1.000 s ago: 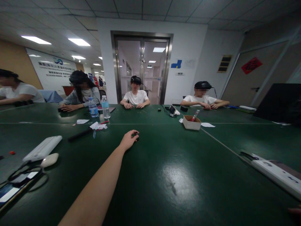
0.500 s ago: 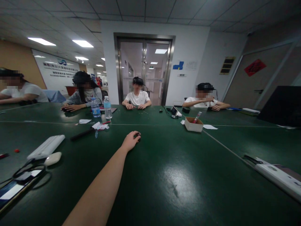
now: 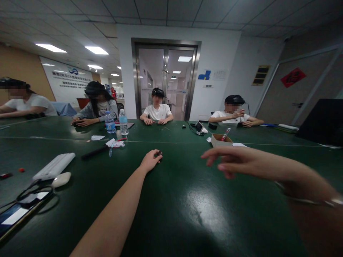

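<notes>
My left arm stretches far out over the dark green table (image 3: pixel 187 214). My left hand (image 3: pixel 150 160) is closed around a small dark object (image 3: pixel 159 153) that rests on the tabletop; only a bit of it shows past my fingers. My right hand (image 3: pixel 235 162) hovers above the table to the right, fingers spread and pointing left, holding nothing. It is blurred and stands a good way apart from the small dark object.
A small cardboard box (image 3: pixel 218 140) with a red pen sits behind my right hand. At the left lie a white keyboard (image 3: pixel 53 166), a white mouse (image 3: pixel 61 179), a phone with cables (image 3: pixel 18 210), two water bottles (image 3: pixel 123 122). Several people sit at the far side.
My right hand has come into view from the right and reached leftward over the table. My left hand stays on the small dark object. The view tilted slightly.
</notes>
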A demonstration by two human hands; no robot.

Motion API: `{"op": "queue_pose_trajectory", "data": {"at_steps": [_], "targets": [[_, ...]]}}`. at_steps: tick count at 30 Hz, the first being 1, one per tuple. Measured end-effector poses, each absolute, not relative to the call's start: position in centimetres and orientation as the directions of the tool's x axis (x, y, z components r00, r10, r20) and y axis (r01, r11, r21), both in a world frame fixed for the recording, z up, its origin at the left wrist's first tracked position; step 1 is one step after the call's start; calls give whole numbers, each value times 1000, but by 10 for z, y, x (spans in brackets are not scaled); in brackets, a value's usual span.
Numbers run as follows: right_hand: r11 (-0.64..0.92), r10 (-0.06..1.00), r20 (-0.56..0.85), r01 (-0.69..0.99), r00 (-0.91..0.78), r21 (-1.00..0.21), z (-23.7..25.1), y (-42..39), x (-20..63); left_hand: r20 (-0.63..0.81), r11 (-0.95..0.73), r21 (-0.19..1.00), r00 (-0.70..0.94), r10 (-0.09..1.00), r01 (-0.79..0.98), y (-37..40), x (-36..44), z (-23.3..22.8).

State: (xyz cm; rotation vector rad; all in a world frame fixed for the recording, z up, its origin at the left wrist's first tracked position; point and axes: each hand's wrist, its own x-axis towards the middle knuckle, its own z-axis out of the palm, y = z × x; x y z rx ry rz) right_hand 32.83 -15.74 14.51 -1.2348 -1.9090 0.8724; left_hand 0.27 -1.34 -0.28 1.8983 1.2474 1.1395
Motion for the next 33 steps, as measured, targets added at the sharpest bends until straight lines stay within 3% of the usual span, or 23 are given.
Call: {"op": "queue_pose_trajectory", "data": {"at_steps": [1,3,10,16,20,25,33], "targets": [[276,875,20,466,-484,-841,148,-139,306,341,-389,822,187,921,416,-13,3,-3],[213,782,-102,417,-615,-884,137,-98,263,344,-383,835,169,924,394,-12,4,-3],[-204,788,-267,174,-555,-963,37,-15,176,301,-313,944,115,947,105,-7,6,5],[-156,861,-54,-161,-507,-974,17,-17,162,264,-253,965,226,938,-75,-8,6,2],[-91,922,10,-240,-388,-967,11,-16,166,263,-284,957,247,933,52,-12,5,2],[-81,945,16,-281,-327,-956,11,-16,168,298,-344,913,217,930,218,-12,0,1],[-169,926,-32,-338,-377,-926,15,-18,174,242,-255,963,139,960,87,-13,-2,4]]}}
